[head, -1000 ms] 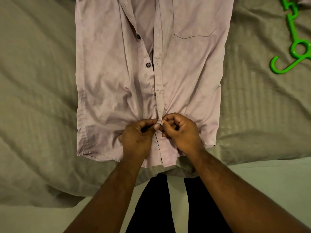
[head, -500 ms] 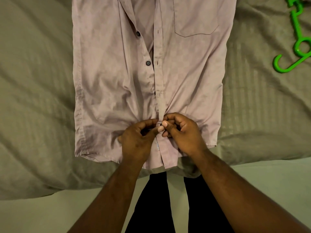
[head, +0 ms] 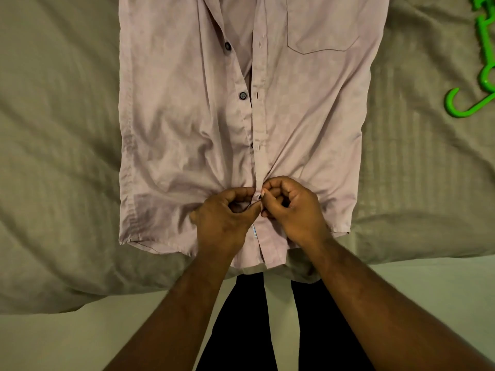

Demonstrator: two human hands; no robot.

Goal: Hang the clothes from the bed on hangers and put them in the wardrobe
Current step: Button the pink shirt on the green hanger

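Pinching the shirt (head: 174,116) at its front placket just above the hem, the left hand (head: 225,218) and right hand (head: 292,210) meet fingertip to fingertip. Each grip is narrow and closed on the pink fabric around a small dark button (head: 259,196). Two buttons higher up lie undone, with the placket gaping there. The shirt lies flat, front up, on the olive bed cover (head: 53,156). A green hanger (head: 482,104) lies well apart on the same cover, at the right edge.
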